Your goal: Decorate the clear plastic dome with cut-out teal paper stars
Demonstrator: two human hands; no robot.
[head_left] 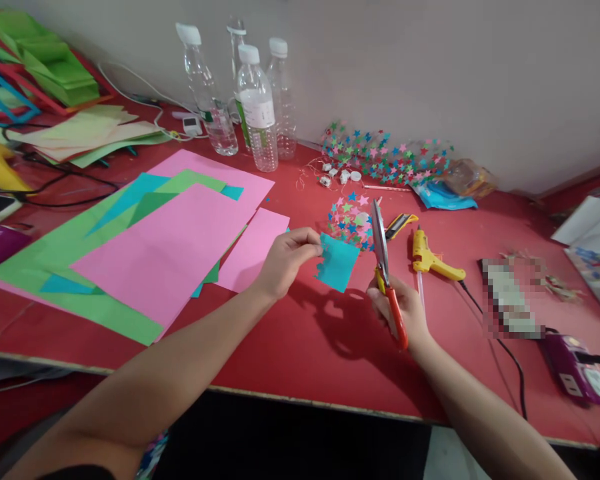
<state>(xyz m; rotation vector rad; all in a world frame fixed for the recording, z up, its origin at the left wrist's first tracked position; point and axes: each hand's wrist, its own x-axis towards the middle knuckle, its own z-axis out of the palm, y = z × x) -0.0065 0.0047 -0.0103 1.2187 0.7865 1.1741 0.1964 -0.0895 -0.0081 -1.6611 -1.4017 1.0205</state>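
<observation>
Between thumb and fingers, my left hand (291, 259) pinches the left edge of a small turquoise paper piece (341, 263), whose left side is cut jagged. My right hand (400, 305) is wrapped round the red and yellow handles of a pair of scissors (381, 243). The blades point up and away, to the right of the paper and apart from it. Just beyond the paper lies a pile of small coloured paper stars (349, 217). Pink sheets (175, 243) and green sheets (35, 267) overlap on the red table (300, 360) to the left.
Clear plastic bottles (260, 120) stand near the wall. A long spread of stars (380, 157) lies at the back. Right of the scissors are a yellow cutter (401, 225), a yellow glue gun (433, 259) with its cable, and a purple power strip (577, 370).
</observation>
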